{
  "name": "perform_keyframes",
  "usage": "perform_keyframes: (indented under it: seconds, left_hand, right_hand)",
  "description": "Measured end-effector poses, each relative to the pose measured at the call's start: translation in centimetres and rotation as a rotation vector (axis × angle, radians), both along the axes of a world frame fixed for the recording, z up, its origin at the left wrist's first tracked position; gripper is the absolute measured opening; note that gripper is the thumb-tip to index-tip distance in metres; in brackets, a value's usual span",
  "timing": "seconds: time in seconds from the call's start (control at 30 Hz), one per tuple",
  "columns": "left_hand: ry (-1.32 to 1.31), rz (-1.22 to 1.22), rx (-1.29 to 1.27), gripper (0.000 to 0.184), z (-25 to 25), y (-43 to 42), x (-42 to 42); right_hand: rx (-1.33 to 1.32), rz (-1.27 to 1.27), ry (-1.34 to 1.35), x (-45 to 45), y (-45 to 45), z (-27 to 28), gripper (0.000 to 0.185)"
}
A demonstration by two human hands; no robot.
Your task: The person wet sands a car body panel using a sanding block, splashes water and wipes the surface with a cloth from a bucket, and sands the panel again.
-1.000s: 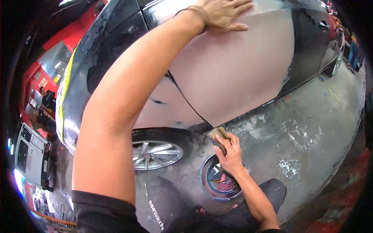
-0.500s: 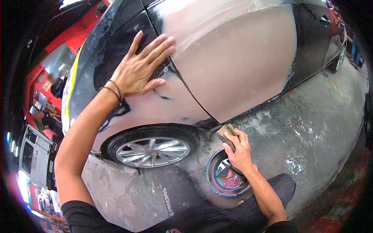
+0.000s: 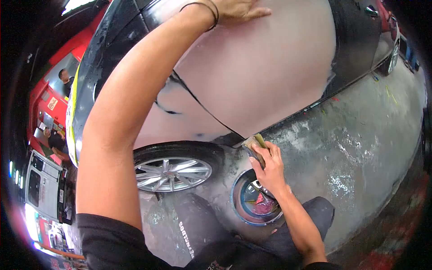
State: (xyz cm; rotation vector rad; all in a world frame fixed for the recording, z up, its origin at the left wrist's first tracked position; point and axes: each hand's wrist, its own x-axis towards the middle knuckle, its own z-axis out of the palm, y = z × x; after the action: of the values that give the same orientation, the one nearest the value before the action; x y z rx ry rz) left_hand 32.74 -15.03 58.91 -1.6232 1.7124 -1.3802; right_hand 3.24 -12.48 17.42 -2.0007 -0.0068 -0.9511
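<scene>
Workshop bay: red wall [image 3: 87, 38] far left, concrete floor [image 3: 310, 171] blotched, wet-looking in spots. White van [image 3: 42, 182] at left, well beyond. Across the far side, dark car [image 3: 355, 45], side-on and close, presumably for arm's-length reach. On its flank a broad pinkish-grey patch [image 3: 279, 81], dull and smooth-looking, running across a door seam. Nearer, left: spoked wheel [image 3: 171, 175].

Near centre, on the floor between the knees: round basin [image 3: 234, 204], liquid and something pink inside; likely set there to be handy without turning.

Far centre, left hand [image 3: 231, 11] on or just over the patch, thumb spread, seemingly flat for even contact; partly cut off by frame edge, clamped on nothing visible.

Right hand [image 3: 269, 168] over the basin's far side, thumb and fingers clamped on a small block [image 3: 254, 145], yellowish-edged. Near the car's lower edge; cannot tell whether touching. Perhaps kept low, out of the other palm's way.
</scene>
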Motion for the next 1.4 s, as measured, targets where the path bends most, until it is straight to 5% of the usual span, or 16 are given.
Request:
perform_keyframes:
  seconds: [0.1,0.2,0.27,0.53,0.7,0.8,0.83,0.87,0.93,1.03,1.07,1.13,1.23,1.33,1.4]
  left_hand:
    - [-0.028,-0.119,0.286,0.090,-2.7,1.7,-0.7]
    - [-0.152,0.255,0.319,0.091,-4.4,5.9,-5.0]
    - [-0.136,0.288,0.376,0.092,-6.2,8.4,-6.2]
    - [0.187,0.359,0.502,0.095,-16.5,14.4,-7.9]
    - [1.184,0.159,0.262,0.049,-30.7,16.7,-14.1]
    - [2.384,0.482,0.110,0.050,-44.6,18.1,-19.6]
    - [2.897,0.434,-0.061,0.052,-50.3,18.4,-21.6]
    - [3.184,0.566,-0.234,0.054,-52.0,17.9,-23.8]
    - [3.699,0.353,-0.793,0.052,-59.0,17.3,-27.0]
    - [3.581,0.420,-1.359,0.049,-66.3,15.7,-29.9]
    - [3.334,0.684,-1.482,0.045,-67.9,15.4,-30.9]
    - [2.945,0.921,-1.148,0.043,-69.3,15.4,-31.7]
    - [2.058,1.041,-0.303,0.046,-66.7,16.2,-33.5]
    - [1.710,0.936,0.063,0.055,-65.2,16.6,-35.2]
    - [1.733,1.066,0.275,0.065,-66.8,16.3,-34.6]
  right_hand:
    - [0.045,0.001,-0.051,0.9,-1.3,0.2,0.043]
    - [0.093,-0.008,-0.071,1.6,-2.7,0.0,0.043]
    - [0.133,-0.033,-0.066,2.1,-3.7,-0.3,0.043]
    - [0.276,-0.108,-0.062,2.8,-8.3,-2.4,0.042]
    - [0.478,-0.172,-0.056,4.0,-10.8,-5.1,0.038]
    - [0.730,-0.168,0.030,3.8,-11.5,-5.9,0.039]
    - [0.832,-0.159,0.052,3.8,-11.4,-5.6,0.040]
    - [0.869,-0.157,0.042,3.7,-11.2,-5.6,0.040]
    - [0.939,-0.146,0.016,3.7,-11.0,-5.4,0.041]
    - [0.988,-0.118,0.016,2.8,-10.0,-4.0,0.043]
    - [0.991,-0.105,0.003,2.5,-9.8,-3.7,0.043]
    - [0.928,-0.084,0.024,1.6,-9.6,-3.5,0.043]
    - [0.879,-0.083,0.032,0.3,-9.3,-2.9,0.041]
    - [0.798,-0.100,0.036,-0.4,-9.4,-2.7,0.040]
    - [0.703,-0.131,0.042,-0.8,-9.8,-2.8,0.039]
